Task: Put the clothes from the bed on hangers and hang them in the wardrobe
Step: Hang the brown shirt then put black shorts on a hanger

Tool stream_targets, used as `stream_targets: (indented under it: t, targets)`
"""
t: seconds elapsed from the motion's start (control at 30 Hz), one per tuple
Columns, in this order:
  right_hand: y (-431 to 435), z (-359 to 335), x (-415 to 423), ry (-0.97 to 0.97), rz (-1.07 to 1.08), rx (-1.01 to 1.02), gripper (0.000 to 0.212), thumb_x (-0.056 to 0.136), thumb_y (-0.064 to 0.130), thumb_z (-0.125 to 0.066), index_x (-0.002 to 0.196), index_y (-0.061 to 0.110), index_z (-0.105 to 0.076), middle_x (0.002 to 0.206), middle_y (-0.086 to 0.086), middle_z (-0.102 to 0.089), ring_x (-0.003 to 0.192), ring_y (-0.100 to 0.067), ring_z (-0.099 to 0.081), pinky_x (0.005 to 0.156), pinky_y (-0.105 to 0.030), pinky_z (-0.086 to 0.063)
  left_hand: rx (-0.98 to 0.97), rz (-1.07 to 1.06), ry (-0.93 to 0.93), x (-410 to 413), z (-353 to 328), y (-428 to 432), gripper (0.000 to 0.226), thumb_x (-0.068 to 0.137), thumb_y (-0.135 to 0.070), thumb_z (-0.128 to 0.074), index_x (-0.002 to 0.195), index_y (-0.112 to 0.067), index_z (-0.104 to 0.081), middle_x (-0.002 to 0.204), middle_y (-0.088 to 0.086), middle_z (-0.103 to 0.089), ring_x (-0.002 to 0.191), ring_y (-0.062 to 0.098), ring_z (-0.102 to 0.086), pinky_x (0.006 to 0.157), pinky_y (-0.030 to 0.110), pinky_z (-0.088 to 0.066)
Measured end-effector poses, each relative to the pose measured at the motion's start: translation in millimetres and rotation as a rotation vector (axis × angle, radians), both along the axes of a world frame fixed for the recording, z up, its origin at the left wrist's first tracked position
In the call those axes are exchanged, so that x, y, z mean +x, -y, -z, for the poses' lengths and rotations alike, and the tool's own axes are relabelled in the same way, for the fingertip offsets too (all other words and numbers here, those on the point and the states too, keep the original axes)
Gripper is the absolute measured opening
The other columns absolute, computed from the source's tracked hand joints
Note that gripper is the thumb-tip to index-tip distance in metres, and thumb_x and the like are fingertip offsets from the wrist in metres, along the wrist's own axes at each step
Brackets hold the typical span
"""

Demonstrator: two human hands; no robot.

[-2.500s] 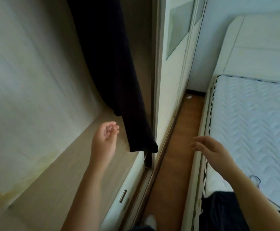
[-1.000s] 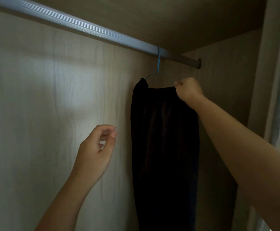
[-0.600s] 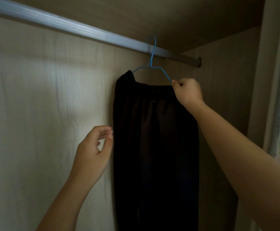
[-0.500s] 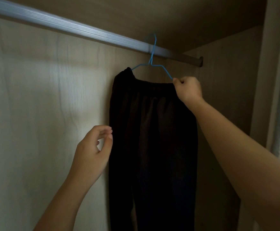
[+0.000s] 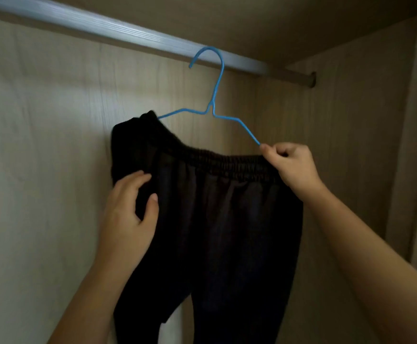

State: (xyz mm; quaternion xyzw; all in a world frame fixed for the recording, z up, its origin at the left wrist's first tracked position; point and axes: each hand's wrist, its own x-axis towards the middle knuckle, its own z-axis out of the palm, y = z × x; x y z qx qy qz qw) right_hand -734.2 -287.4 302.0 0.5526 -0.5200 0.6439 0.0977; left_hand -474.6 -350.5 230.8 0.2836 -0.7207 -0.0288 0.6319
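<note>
The black trousers (image 5: 227, 219) hang in the middle of the frame, inside the wardrobe, their elastic waistband threaded on a blue wire hanger (image 5: 212, 112). The hanger's hook crosses the rail (image 5: 128, 33) at upper centre; whether it bears on the rail I cannot tell. The right hand (image 5: 294, 165), centre right, has a narrow grip pinching the hanger's right end at the waistband, probably to steady the tilted wire. The left hand (image 5: 130, 214), centre left, has a wide grip, fingers loosely spread on the bunched left side, likely to straighten the cloth.
</note>
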Motion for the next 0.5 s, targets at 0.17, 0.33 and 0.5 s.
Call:
stream_targets:
  t: [0.17, 0.33, 0.5]
  targets:
    - [-16, 53, 3, 0.043, -0.173, 0.024, 0.059, 0.087, 0.008, -0.058, 0.038, 0.023, -0.029, 0.034, 0.01, -0.028, 0.037, -0.001, -0.024, 0.042, -0.013, -0.019, -0.002, -0.3, 0.074, 28, 8, 0, 0.059, 0.083, -0.035, -0.04, 0.133, -0.003, -0.039, 0.14, 0.021, -0.041, 0.129, 0.038, -0.037, 0.108, 0.046, -0.026]
    - [-33, 92, -1, 0.058, -0.286, 0.096, 0.053, 0.085, 0.007, -0.059, 0.037, 0.018, -0.038, 0.037, 0.011, -0.031, 0.041, 0.0, -0.027, 0.044, -0.014, -0.022, 0.097, -0.473, 0.204, 54, 28, -11, 0.07, 0.083, -0.047, -0.034, 0.137, -0.002, -0.031, 0.138, 0.024, -0.041, 0.126, 0.042, -0.038, 0.105, 0.059, -0.027]
    - [-52, 118, -3, 0.053, -0.391, 0.173, 0.048, 0.083, 0.009, -0.062, 0.041, 0.016, -0.041, 0.039, 0.011, -0.031, 0.041, 0.001, -0.029, 0.043, -0.01, -0.023, 0.178, -0.505, 0.285, 68, 51, -45, 0.054, 0.085, -0.051, -0.04, 0.112, -0.006, -0.054, 0.105, 0.018, -0.058, 0.099, 0.035, -0.051, 0.084, 0.048, -0.04]
